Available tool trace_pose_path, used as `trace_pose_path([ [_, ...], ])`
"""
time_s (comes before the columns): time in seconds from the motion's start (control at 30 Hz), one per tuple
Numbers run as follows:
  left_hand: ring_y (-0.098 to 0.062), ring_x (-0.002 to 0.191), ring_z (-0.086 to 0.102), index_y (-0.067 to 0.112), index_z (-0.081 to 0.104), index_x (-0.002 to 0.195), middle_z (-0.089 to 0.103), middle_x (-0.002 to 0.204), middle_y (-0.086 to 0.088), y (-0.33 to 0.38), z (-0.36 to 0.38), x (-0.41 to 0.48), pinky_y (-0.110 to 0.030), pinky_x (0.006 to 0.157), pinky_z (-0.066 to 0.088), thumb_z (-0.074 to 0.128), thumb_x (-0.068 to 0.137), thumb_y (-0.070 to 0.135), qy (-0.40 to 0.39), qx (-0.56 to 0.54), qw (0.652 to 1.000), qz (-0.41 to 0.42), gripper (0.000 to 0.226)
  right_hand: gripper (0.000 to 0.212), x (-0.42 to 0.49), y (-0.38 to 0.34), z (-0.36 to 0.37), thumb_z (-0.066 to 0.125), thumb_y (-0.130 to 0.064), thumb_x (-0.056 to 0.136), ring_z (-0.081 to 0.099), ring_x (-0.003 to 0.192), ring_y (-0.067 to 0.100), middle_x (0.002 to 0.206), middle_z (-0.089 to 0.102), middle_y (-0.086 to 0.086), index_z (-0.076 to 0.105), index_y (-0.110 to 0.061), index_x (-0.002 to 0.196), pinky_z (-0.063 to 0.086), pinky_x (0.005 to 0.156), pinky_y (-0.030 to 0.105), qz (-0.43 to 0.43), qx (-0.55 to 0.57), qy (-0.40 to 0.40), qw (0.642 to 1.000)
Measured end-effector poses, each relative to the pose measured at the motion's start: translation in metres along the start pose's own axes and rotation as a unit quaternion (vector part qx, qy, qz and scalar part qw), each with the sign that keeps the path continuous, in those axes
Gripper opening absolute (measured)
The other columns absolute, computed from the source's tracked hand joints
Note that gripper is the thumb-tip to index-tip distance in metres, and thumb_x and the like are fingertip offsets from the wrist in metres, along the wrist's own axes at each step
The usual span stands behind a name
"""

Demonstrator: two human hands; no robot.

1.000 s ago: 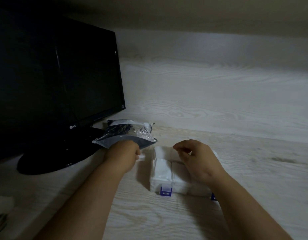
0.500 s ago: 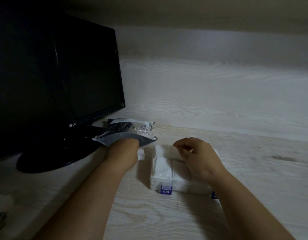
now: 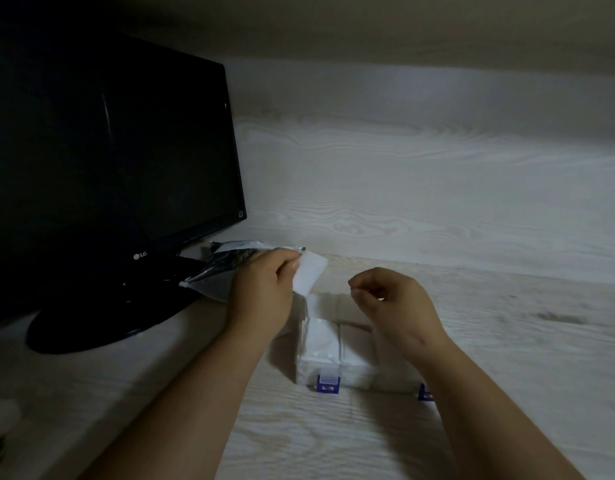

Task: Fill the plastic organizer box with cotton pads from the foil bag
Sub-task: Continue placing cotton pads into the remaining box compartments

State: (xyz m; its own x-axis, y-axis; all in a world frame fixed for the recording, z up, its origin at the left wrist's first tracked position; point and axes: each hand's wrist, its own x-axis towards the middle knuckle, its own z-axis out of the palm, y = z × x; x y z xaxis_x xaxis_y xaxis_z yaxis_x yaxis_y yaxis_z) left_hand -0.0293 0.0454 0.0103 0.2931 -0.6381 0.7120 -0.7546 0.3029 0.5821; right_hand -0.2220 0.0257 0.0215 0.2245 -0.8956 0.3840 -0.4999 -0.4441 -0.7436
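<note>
Above the well-stocked plastic organizer box (image 3: 337, 355), the right hand (image 3: 392, 303) hovers loosely curled and empty while the left hand (image 3: 264, 289) pinches a cotton pad (image 3: 309, 275) by its edge beside the foil bag (image 3: 226, 271), a hold the limp pad may slip from.

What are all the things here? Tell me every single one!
monitor: one, black, far left on the desk, screen dark
foil bag: one, silvery and dark, lying by the monitor's base
cotton pad: one, white, held up just right of the foil bag
organizer box: one, clear plastic, middle of the desk
stacked cotton pads: too many to count, white, inside the organizer box
latches: two, blue, on the box's near side
desk: one, pale wood grain, under everything
back panel: one, pale wood grain, behind the desk
left hand: one, pinches the cotton pad
right hand: one, over the box, fingers loosely curled, holding nothing
</note>
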Motion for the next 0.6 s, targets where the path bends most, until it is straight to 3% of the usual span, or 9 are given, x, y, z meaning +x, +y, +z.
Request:
trace_pose_path([
  [0.07, -0.008, 0.078, 0.058, 0.017, 0.072, 0.091, 0.064, 0.08, 0.013, 0.009, 0.006, -0.001, -0.005, 0.068, 0.041, 0.064, 0.09, 0.008, -0.027, -0.091, 0.994, -0.059, 0.012, 0.008, 0.001, 0.0, 0.001, 0.068, -0.022, 0.088, 0.062, 0.079, -0.001, 0.086, 0.069, -0.013, 0.067, -0.029, 0.086, 0.045, 0.065, 0.01, 0.006, 0.027, 0.006, 1.0],
  [0.1, -0.008, 0.077, 0.061, 0.021, 0.07, 0.089, 0.064, 0.079, 0.014, 0.012, 0.009, -0.002, -0.012, 0.071, 0.048, 0.065, 0.089, 0.007, -0.037, -0.127, 0.987, -0.085, 0.014, 0.007, 0.001, -0.001, 0.002, 0.069, -0.023, 0.088, 0.064, 0.079, 0.001, 0.084, 0.07, -0.011, 0.066, -0.028, 0.085, 0.048, 0.068, 0.016, 0.008, 0.039, 0.009, 0.999],
  [0.17, -0.013, 0.079, 0.067, 0.024, 0.066, 0.089, 0.069, 0.082, 0.006, 0.015, 0.013, -0.003, -0.03, 0.071, 0.057, 0.065, 0.089, 0.008, -0.058, -0.183, 0.972, -0.132, 0.017, 0.009, 0.0, -0.003, 0.003, 0.069, -0.022, 0.087, 0.067, 0.078, 0.01, 0.081, 0.071, -0.007, 0.061, -0.026, 0.085, 0.054, 0.072, 0.03, 0.011, 0.067, 0.008, 0.998],
  [0.23, -0.015, 0.075, 0.069, 0.025, 0.061, 0.089, 0.07, 0.083, -0.002, 0.018, 0.013, -0.004, -0.03, 0.064, 0.057, 0.065, 0.089, 0.007, -0.079, -0.215, 0.96, -0.159, 0.018, 0.011, -0.001, -0.006, 0.002, 0.069, -0.019, 0.088, 0.068, 0.075, 0.017, 0.079, 0.073, -0.002, 0.058, -0.02, 0.087, 0.055, 0.073, 0.039, 0.02, 0.098, 0.002, 0.995],
  [0.37, -0.007, 0.056, 0.063, 0.018, 0.055, 0.081, 0.066, 0.071, -0.003, 0.023, 0.013, -0.004, -0.029, 0.059, 0.056, 0.066, 0.088, 0.004, -0.105, -0.229, 0.954, -0.163, 0.019, 0.008, -0.001, -0.007, 0.001, 0.071, -0.011, 0.086, 0.069, 0.072, 0.019, 0.074, 0.071, 0.002, 0.063, -0.013, 0.085, 0.057, 0.074, 0.042, 0.02, 0.116, 0.016, 0.993],
  [0.47, -0.005, 0.052, 0.06, 0.012, 0.056, 0.078, 0.061, 0.063, -0.003, 0.025, 0.015, -0.006, -0.021, 0.055, 0.052, 0.064, 0.087, -0.002, -0.124, -0.241, 0.949, -0.16, 0.018, 0.007, 0.0, -0.006, 0.001, 0.072, -0.011, 0.085, 0.069, 0.07, 0.018, 0.073, 0.071, -0.001, 0.067, -0.016, 0.082, 0.059, 0.073, 0.042, 0.041, 0.115, 0.024, 0.992],
  [0.6, -0.007, 0.055, 0.062, 0.014, 0.061, 0.079, 0.064, 0.067, -0.003, 0.026, 0.018, -0.007, -0.024, 0.058, 0.054, 0.064, 0.087, -0.003, -0.14, -0.251, 0.945, -0.158, 0.019, 0.008, 0.001, -0.004, 0.0, 0.072, -0.009, 0.084, 0.069, 0.072, 0.02, 0.077, 0.073, -0.002, 0.07, -0.016, 0.082, 0.059, 0.072, 0.04, 0.054, 0.13, 0.033, 0.989],
])
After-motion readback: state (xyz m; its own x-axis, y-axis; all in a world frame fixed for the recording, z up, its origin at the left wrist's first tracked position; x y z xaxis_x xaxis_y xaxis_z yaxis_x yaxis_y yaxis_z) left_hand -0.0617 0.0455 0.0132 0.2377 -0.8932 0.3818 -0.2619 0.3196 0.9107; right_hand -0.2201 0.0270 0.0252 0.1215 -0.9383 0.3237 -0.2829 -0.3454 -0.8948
